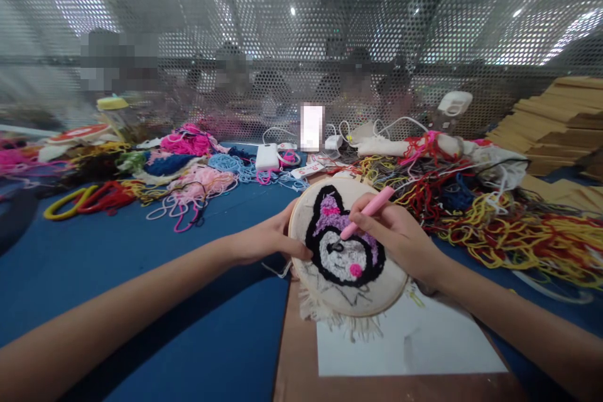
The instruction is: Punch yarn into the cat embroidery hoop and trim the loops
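pink punch needle (366,211) slants tip down-left.

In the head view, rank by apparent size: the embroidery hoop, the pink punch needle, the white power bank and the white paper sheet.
1. White paper sheet, though nearest the camera, which flatters it.
2. Embroidery hoop.
3 and 4. Pink punch needle and white power bank: look alike; the power bank lies farther back, so unranked.
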A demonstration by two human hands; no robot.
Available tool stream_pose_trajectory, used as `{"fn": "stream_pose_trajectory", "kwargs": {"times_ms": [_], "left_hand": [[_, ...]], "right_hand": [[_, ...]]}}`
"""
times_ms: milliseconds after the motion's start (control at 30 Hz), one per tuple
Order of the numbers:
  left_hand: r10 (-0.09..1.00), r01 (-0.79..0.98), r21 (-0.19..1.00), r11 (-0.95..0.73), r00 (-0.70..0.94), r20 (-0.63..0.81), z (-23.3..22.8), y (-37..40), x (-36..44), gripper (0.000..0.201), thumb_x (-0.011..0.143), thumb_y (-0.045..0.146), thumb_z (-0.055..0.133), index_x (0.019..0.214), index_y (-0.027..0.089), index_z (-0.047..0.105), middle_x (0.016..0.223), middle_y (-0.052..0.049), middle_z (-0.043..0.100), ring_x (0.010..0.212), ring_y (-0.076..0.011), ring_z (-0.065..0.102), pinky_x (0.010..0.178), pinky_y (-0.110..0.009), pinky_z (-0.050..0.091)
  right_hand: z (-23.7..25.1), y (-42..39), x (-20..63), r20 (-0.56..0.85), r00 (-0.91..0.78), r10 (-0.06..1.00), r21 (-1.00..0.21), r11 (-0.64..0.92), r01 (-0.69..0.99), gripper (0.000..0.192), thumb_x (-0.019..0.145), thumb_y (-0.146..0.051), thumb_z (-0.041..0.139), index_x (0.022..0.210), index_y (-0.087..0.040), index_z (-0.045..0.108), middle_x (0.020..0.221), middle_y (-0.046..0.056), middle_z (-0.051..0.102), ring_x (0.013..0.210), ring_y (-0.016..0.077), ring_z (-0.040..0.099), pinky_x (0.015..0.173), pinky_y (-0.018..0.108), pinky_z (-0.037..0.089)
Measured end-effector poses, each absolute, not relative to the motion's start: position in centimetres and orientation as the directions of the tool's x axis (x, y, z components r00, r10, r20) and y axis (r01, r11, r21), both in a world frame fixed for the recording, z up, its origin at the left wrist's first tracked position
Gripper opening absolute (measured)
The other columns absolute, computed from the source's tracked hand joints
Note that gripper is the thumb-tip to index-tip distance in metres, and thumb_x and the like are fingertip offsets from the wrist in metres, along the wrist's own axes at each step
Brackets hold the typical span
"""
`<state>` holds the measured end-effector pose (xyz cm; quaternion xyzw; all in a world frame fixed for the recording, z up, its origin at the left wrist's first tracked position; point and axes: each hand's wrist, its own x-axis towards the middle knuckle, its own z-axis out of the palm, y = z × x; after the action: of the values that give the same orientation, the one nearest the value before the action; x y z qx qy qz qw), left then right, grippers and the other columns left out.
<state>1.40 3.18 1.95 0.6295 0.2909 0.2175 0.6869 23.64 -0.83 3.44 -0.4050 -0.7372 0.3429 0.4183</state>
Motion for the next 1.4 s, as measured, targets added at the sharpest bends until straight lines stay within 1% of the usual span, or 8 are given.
{"fn": "stream_pose_trajectory", "kwargs": {"times_ms": [233,533,633,733,833,933,1233,1400], "left_hand": [[0.648,0.028,0.989,0.145,0.753,-0.116,1.8,3.1,1.4,0.095,0.063,0.008,0.067,0.139,0.031,0.014,0.123,-0.009,0.049,0.109,-0.0278,0.049,0.088,-0.045,0.043],[0.668,0.003,0.989,0.151,0.737,-0.104,1.9,2.9,1.6,0.095,0.062,0.007,0.067,0.138,0.031,0.015,0.128,-0.009,0.046,0.113,-0.0273,0.047,0.091,-0.044,0.041],[0.671,0.026,0.987,0.161,0.73,-0.129,2.1,2.8,1.6,0.096,0.063,0.008,0.067,0.139,0.032,0.015,0.127,-0.009,0.048,0.11,-0.0274,0.049,0.09,-0.045,0.042],[0.669,0.038,0.987,0.155,0.732,-0.133,2.2,2.8,1.6,0.098,0.062,0.007,0.067,0.139,0.033,0.013,0.125,-0.008,0.049,0.11,-0.028,0.048,0.09,-0.045,0.042],[0.66,0.027,0.986,0.162,0.74,-0.129,2.2,2.9,1.6,0.098,0.062,0.006,0.066,0.139,0.032,0.012,0.124,-0.008,0.05,0.111,-0.0285,0.048,0.09,-0.045,0.042],[0.658,0.023,0.987,0.158,0.743,-0.123,2.1,3.0,1.6,0.098,0.062,0.005,0.065,0.14,0.032,0.011,0.125,-0.008,0.049,0.112,-0.0295,0.047,0.091,-0.046,0.042],[0.646,-0.007,0.99,0.143,0.758,-0.088,1.9,3.2,1.5,0.098,0.063,0.003,0.063,0.14,0.032,0.01,0.127,-0.009,0.048,0.114,-0.0301,0.047,0.091,-0.045,0.042],[0.64,0.003,0.991,0.135,0.763,-0.089,2.0,3.2,1.5,0.101,0.063,0.004,0.065,0.141,0.032,0.007,0.131,-0.009,0.045,0.114,-0.0297,0.046,0.091,-0.046,0.042]], "right_hand": [[3.3,-1.4,23.4,0.333,-0.466,0.82,-0.756,0.527,0.389,0.017,0.085,-0.031,0.051,0.078,-0.02,0.061,0.08,0.001,0.061,0.075,0.0144,0.054,0.069,0.029,0.04],[2.2,-1.4,22.9,0.301,-0.56,0.772,-0.757,0.55,0.352,0.011,0.084,-0.027,0.054,0.081,-0.021,0.063,0.086,0.002,0.065,0.08,0.0159,0.057,0.076,0.032,0.041],[2.4,-1.2,23.0,0.26,-0.495,0.829,-0.835,0.451,0.316,0.017,0.086,-0.028,0.05,0.078,-0.019,0.062,0.085,0.003,0.064,0.078,0.0149,0.057,0.071,0.029,0.042],[3.1,-1.1,23.4,0.274,-0.408,0.871,-0.875,0.402,0.269,0.022,0.087,-0.032,0.048,0.077,-0.018,0.061,0.08,0.003,0.062,0.074,0.0136,0.056,0.068,0.027,0.042],[4.0,-0.9,24.0,0.33,-0.326,0.886,-0.87,0.419,0.26,0.025,0.087,-0.035,0.048,0.073,-0.018,0.061,0.077,0.002,0.057,0.07,0.0122,0.053,0.064,0.026,0.041],[4.6,-0.9,24.4,0.357,-0.26,0.897,-0.882,0.415,0.222,0.023,0.086,-0.036,0.048,0.076,-0.019,0.058,0.074,0.001,0.057,0.066,0.0117,0.052,0.061,0.026,0.041],[4.7,-0.8,24.4,0.34,-0.261,0.903,-0.891,0.398,0.218,0.021,0.086,-0.037,0.048,0.077,-0.019,0.054,0.071,0.0,0.058,0.065,0.0114,0.053,0.059,0.025,0.041],[5.2,-0.8,24.7,0.393,-0.15,0.907,-0.868,0.42,0.264,0.021,0.085,-0.039,0.05,0.076,-0.02,0.055,0.071,0.001,0.058,0.064,0.0125,0.053,0.058,0.027,0.041]]}}
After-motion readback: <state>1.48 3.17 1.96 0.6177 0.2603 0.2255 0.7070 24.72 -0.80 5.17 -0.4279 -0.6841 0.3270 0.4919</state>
